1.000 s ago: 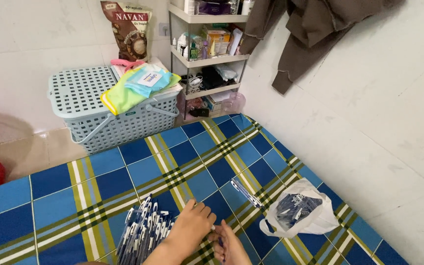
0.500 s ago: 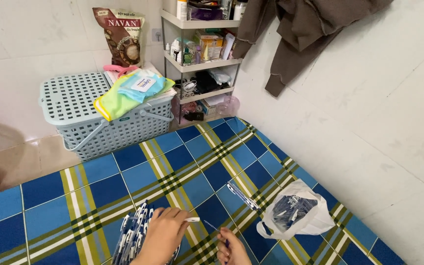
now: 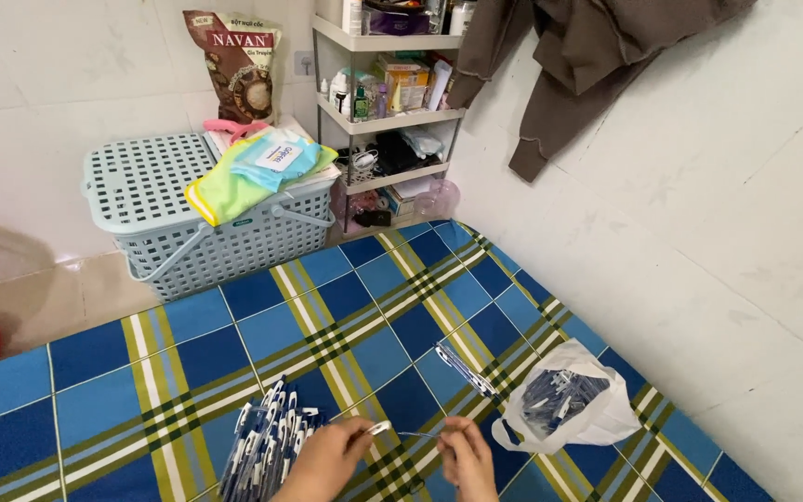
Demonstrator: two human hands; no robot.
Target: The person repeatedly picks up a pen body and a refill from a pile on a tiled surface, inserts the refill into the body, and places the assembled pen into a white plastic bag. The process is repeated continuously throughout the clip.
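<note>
Holding a thin pen part [image 3: 401, 431] crosswise between us, we pinched one end in each hand, left hand [image 3: 327, 457] beside the pen pile [image 3: 267, 437], right hand [image 3: 468, 455] nearer the bag [image 3: 569, 404].

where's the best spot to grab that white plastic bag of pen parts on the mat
Take the white plastic bag by its crumpled open top, at the left end nearest the right hand, coming from above. It lies slumped on the plaid mat beside the wall, so the loose film there probably bunches easily and keeps the contents in.
</note>
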